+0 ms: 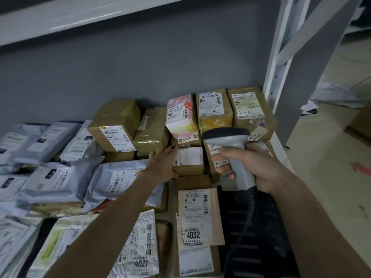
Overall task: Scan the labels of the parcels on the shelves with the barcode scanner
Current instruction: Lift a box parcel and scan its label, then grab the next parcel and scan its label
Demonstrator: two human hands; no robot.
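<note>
Gripping the barcode scanner (230, 145) handle, right hand (253, 167) curled; left hand (162, 163) spread flat against small box (188, 160)

I count one grey handheld barcode scanner (230, 141) and two bare hands (163, 161). About nine brown cardboard boxes (115, 125) show, plus one pink and white carton (180, 115). At least eight grey plastic mailer bags (120, 181) lie left; the blurred ones I cannot count.
</note>
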